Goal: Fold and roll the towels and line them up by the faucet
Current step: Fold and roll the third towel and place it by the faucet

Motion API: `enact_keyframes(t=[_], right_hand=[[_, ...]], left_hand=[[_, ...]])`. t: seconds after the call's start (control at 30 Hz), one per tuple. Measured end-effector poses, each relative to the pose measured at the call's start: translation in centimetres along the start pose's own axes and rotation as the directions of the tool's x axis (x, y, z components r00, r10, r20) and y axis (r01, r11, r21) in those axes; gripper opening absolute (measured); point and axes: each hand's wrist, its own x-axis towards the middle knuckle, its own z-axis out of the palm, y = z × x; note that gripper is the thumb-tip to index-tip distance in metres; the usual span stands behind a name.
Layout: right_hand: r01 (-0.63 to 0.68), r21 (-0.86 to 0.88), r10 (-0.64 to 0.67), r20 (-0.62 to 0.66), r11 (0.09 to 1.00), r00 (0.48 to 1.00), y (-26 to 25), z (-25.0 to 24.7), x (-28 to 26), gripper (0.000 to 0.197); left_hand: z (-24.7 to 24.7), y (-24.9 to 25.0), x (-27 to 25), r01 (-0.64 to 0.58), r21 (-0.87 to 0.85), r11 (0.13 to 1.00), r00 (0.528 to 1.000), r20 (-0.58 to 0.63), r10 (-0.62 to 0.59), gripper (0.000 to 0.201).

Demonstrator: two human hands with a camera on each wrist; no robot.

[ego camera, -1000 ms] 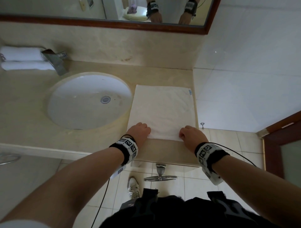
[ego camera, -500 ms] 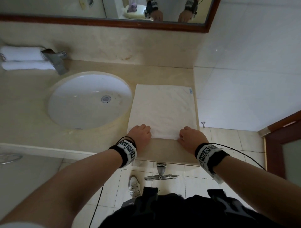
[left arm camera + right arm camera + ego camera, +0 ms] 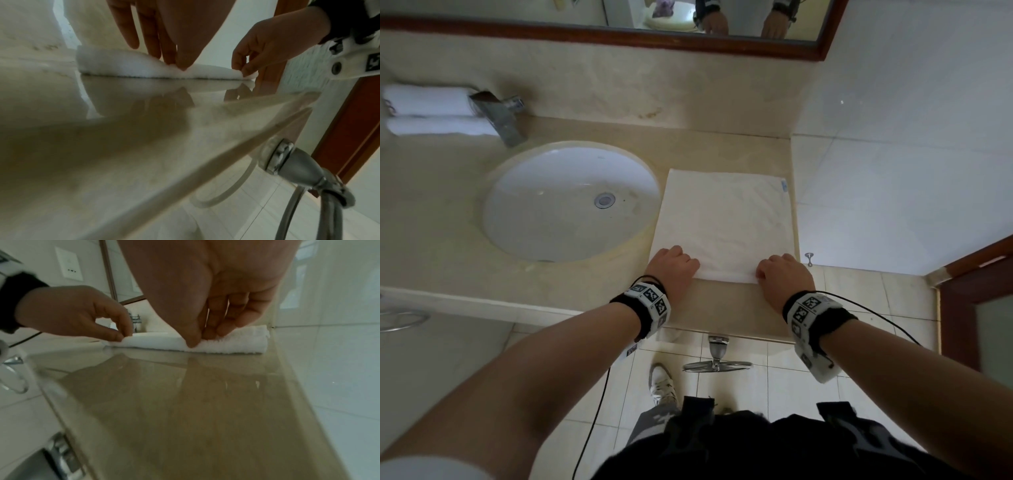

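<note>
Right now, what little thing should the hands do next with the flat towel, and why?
Probably roll the near edge away, toward the wall. The left hand and right hand both pinch the towel at its near edge, which is just starting to curl, while two rolled towels already lie by the faucet.

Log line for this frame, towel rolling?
step: starting roll | hands: both pinch near edge of flat towel | done: two rolled towels by faucet

A round white sink [image 3: 524, 192] was sunk into the beige counter [image 3: 431, 219], with a metal drain [image 3: 604, 200] near its middle. A wood-framed mirror [image 3: 619, 36] ran along the wall above. Below the counter edge, a chrome towel ring [image 3: 717, 365] hung over the tiled floor [image 3: 756, 387], and a white shoe [image 3: 662, 382] stood there.
</note>
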Motion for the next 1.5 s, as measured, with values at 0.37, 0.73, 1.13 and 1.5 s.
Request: enact_keyframes(t=[0.37, 0.73, 1.13, 1.5], right_hand=[[-0.274, 0.184, 0.239, 0.195, 0.944, 0.951, -0.2, -1.7, 2.3, 0.009], [-0.092, 0.022, 0.09, 0.089, 0.996, 0.992, -1.1, -1.5, 1.8, 0.025], [-0.005, -0.118, 0.015, 0.084, 0.993, 0.996, -1.5, -0.7, 1.5, 0.025], [-0.034, -0.073, 0.038, 0.053, 0.997, 0.998, -2.2, -1.0, 1.8, 0.023]], left_hand=[[0.3, -0.4, 1.0, 0.094, -0.085, 0.992, 0.992, 0.094, -0.086, 0.021], [0.1, -1.1, 1.1, -0.14, 0.054, 0.989, 0.989, 0.05, 0.138, 0.011], [-0.5, -0.9, 2.3, -0.015, -0.033, 0.999, 0.984, 0.179, 0.021, 0.029], [-0.8, -2.9, 3.1, -0.02, -0.068, 0.997, 0.977, 0.209, 0.034, 0.026]])
